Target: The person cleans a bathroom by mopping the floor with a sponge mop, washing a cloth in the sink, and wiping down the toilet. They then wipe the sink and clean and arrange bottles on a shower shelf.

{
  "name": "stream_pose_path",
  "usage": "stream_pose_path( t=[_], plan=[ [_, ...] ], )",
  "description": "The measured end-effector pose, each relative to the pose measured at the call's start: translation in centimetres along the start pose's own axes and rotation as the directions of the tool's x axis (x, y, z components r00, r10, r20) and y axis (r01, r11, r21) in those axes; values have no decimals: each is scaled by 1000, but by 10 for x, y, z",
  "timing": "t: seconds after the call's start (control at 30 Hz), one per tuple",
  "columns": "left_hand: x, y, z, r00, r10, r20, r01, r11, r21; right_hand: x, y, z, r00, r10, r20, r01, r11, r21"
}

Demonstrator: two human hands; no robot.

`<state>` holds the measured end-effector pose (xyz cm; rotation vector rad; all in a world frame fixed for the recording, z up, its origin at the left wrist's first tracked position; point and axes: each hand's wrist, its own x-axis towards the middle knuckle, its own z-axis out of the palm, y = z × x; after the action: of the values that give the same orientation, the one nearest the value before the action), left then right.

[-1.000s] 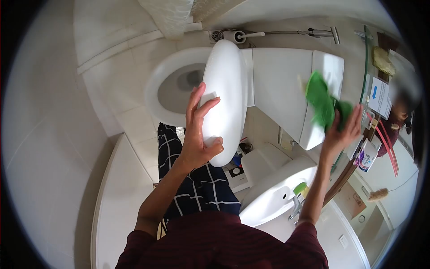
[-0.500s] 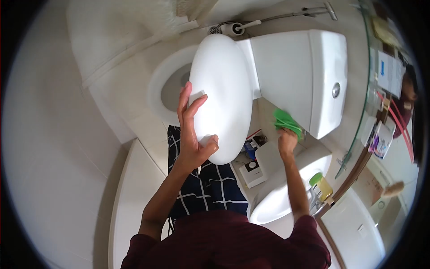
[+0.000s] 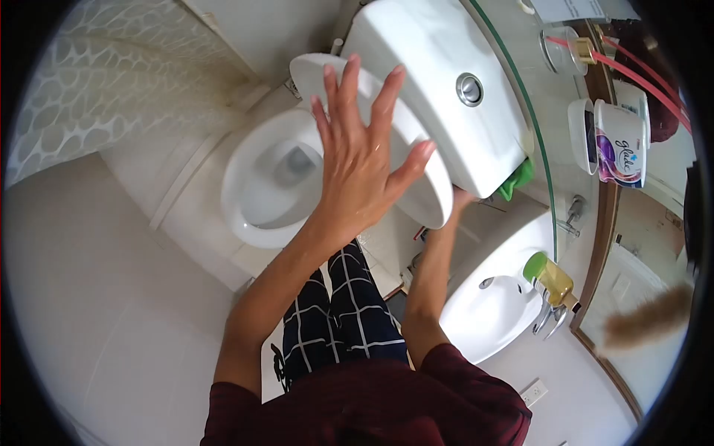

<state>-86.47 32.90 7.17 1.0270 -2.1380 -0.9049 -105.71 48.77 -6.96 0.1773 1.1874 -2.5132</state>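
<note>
The raised toilet lid and seat (image 3: 428, 178) lean toward the cistern (image 3: 428, 56), with the toilet bowl (image 3: 245, 219) uncovered below. My left hand (image 3: 353, 160) is open, fingers spread, overlapping the lid in this view with its back toward me. My right hand (image 3: 462, 199) reaches under the near corner of the cistern, its fingers hidden there. A green cloth (image 3: 517, 178) sticks out past that corner, just beyond the hidden fingers.
To the right is a white sink (image 3: 494, 320) with a bottle of yellow liquid (image 3: 552, 279) by the tap. A glass shelf edge (image 3: 532, 123) runs beside the cistern, near an air freshener box (image 3: 621, 145). A patterned shower curtain (image 3: 119, 89) hangs at upper left.
My left hand has let go of the lid's edge and spread open; the lid leans further back toward the cistern. My right hand has moved the green cloth behind the cistern's corner. The view has shifted.
</note>
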Motion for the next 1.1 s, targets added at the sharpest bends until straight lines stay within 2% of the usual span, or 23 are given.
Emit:
stream_pose_path(
  t=[0.1,0.23,0.33,0.4,0.43,0.47,0.53,0.6,0.63,0.67,0.7,0.73,0.83,0.9,0.93,0.97,1.0,1.03,1.07,1.1],
  plan=[
    [24,9,23,1000,0,-9,1,999,39,14,45,-74,974,211,-87,-219,971,-95],
    [31,8,41,995,34,-93,-34,999,-2,21,98,-140,898,404,-175,-439,793,-421],
    [31,5,40,994,72,-87,-71,997,16,13,116,-167,850,491,-189,-478,569,-670],
    [32,7,20,996,-10,92,3,997,83,-6,118,-169,844,510,-169,-424,440,-792],
    [28,-4,11,996,-4,95,1,999,32,-18,118,-171,840,518,-159,-398,389,-831],
    [23,-15,2,995,2,97,0,1000,-20,-31,118,-170,842,521,-141,-377,380,-844],
    [-8,-45,-25,991,80,-110,-87,995,-54,-55,127,-161,833,542,-112,-406,461,-789],
    [-48,-83,-51,978,-3,-207,3,1000,2,-66,164,-152,817,565,-111,-499,599,-626],
    [-76,-95,-61,972,-130,-198,128,991,-23,-77,176,-156,812,571,-124,-539,649,-537],
    [-107,-104,-68,936,-286,-207,294,956,7,-89,194,-160,927,362,-96,-314,612,-726],
    [-137,-114,-74,890,-402,-213,414,910,10,-97,214,-159,989,146,-2,-76,503,-861],
    [-171,-121,-75,828,-520,-209,533,846,11,-108,212,-167,986,34,164,149,266,-952],
    [-274,-139,-62,756,-646,-110,654,752,84,-138,171,-209,921,344,180,223,-89,-971],
    [-334,-136,-53,747,-663,-38,663,742,98,-138,137,-217,727,579,369,399,82,-913],
    [-354,-129,-46,749,-662,-9,660,746,90,-119,129,-195,764,486,425,398,165,-903],
    [-373,-125,-47,706,-708,4,706,705,68,-106,124,-163,791,397,465,397,245,-885],
    [-396,-119,-49,655,-755,32,753,656,44,-72,132,-155,648,311,695,719,52,-694],
    [-429,-116,-51,611,-790,44,789,613,41,-64,141,-122,540,276,795,839,-94,-536],
    [-460,-120,-48,572,-818,49,818,574,28,-49,162,-141,568,388,726,823,-298,-484],
    [-474,-125,-50,536,-843,47,843,537,12,-57,173,-145,561,346,752,823,-331,-461]
  ],
)
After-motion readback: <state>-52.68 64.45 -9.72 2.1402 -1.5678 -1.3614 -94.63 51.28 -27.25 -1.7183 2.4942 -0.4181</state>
